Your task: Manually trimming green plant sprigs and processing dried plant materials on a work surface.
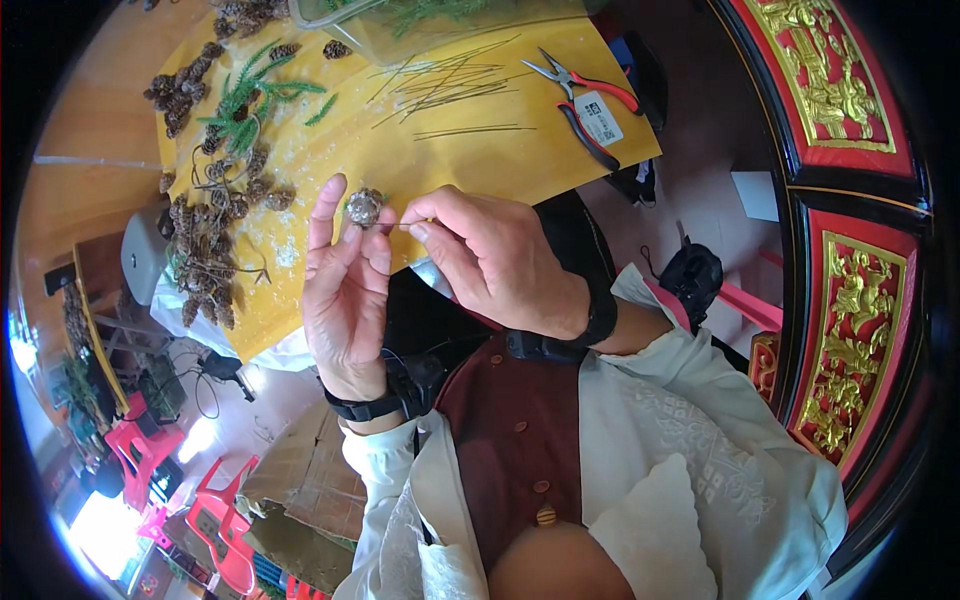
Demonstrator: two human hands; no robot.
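Between the thumb and fingers of my left hand [345, 290] is a small pine cone [363, 207] with whitish scale tips. A thin dark wire [391, 224] runs from the cone to my right hand [490, 250], whose thumb and forefinger pinch it. Both hands are raised over the near edge of the yellow sheet [480, 178] on the table. Beyond them lie several loose wires [450, 85]. Needle-nose pliers [575, 88] with red and black handles rest open to the right, beside a white label.
Pine cones on stems [205, 240] cover the sheet's left side. Green artificial sprigs [245, 100] lie behind them, and a clear plastic tub [350, 12] stands at the far edge. Carved red-and-gold panels [850, 340] stand at right. Pink stools [220, 530] and a cardboard box [310, 480] are at lower left.
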